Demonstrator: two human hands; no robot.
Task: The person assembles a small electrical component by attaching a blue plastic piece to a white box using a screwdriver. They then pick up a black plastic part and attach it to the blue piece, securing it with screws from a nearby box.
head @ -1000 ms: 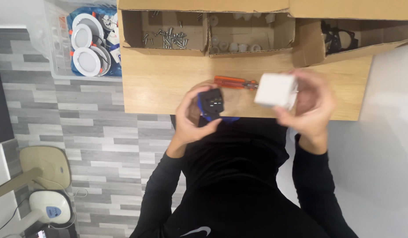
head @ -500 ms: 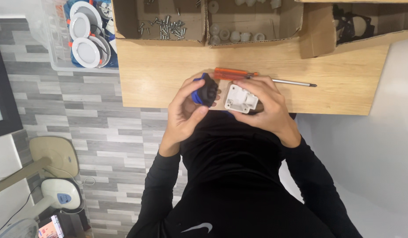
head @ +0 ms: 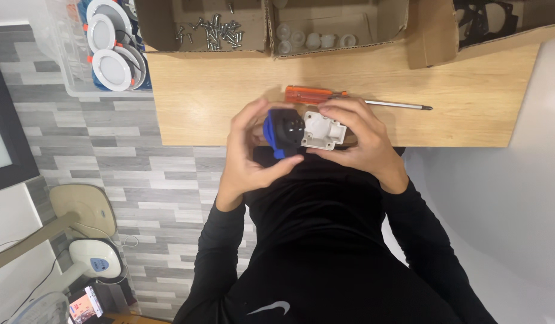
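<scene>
My left hand (head: 250, 153) grips a blue and black round socket part (head: 282, 131) between thumb and fingers. My right hand (head: 361, 141) holds a white plastic box housing (head: 323, 130) with its open side showing. The two parts are pressed side by side above the near edge of the wooden table (head: 469, 90). An orange-handled screwdriver (head: 337, 97) lies on the table just beyond my hands.
Cardboard boxes stand along the table's far side: one with several screws (head: 214, 30), one with clear plastic caps (head: 313, 41), one with black parts (head: 493, 15). A clear bin of round white lamps (head: 112, 48) is at the left. A fan (head: 91, 261) stands on the floor.
The view has shifted so the table sits higher and the hands lower. The white housing came in from the right and now sits against the blue socket part.
</scene>
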